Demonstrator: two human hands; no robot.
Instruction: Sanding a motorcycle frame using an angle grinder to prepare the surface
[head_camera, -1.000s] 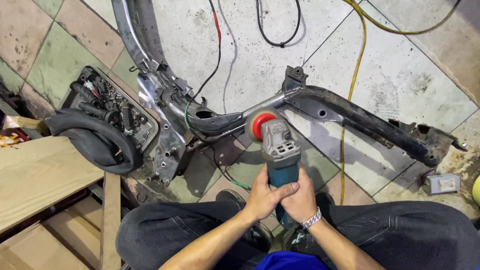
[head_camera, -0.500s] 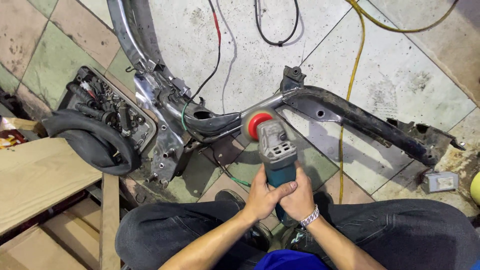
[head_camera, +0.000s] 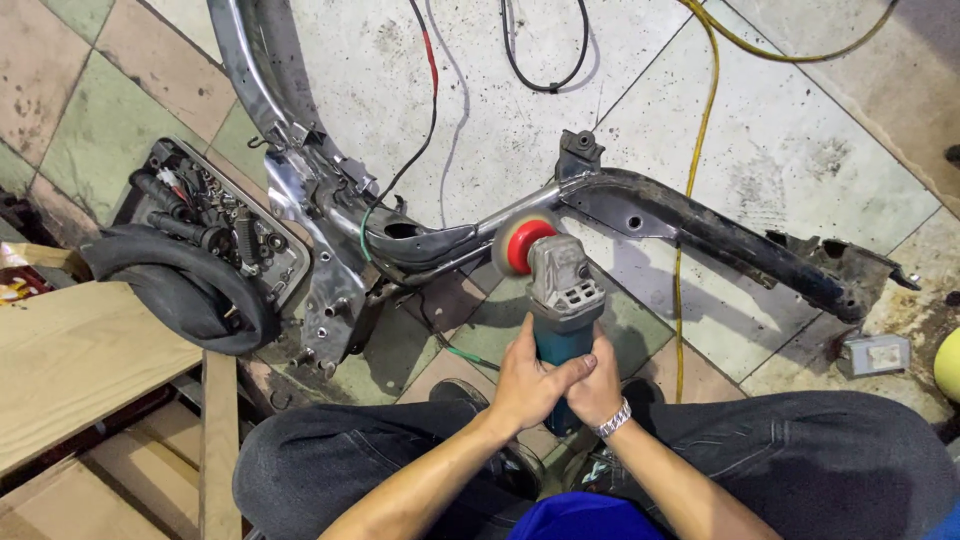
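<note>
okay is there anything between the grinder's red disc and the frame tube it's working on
Nothing visible. Both hands, left hand and right hand, grip the angle grinder, and its red disc sits right at the metal frame tube. The green wire lies lower, clear.

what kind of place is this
Probably a small motorbike repair or metal workshop: a stripped metal frame lies on the tiled floor, both hands grip an angle grinder, beside a tray of tools.

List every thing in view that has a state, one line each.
angle grinder: gripped, red disc against the frame tube.
left hand: closed around the grinder body.
right hand: closed around the grinder body.
metal frame: lying flat on the floor.
tool tray: open, full.
rubber tube: draped over the tray.
</note>
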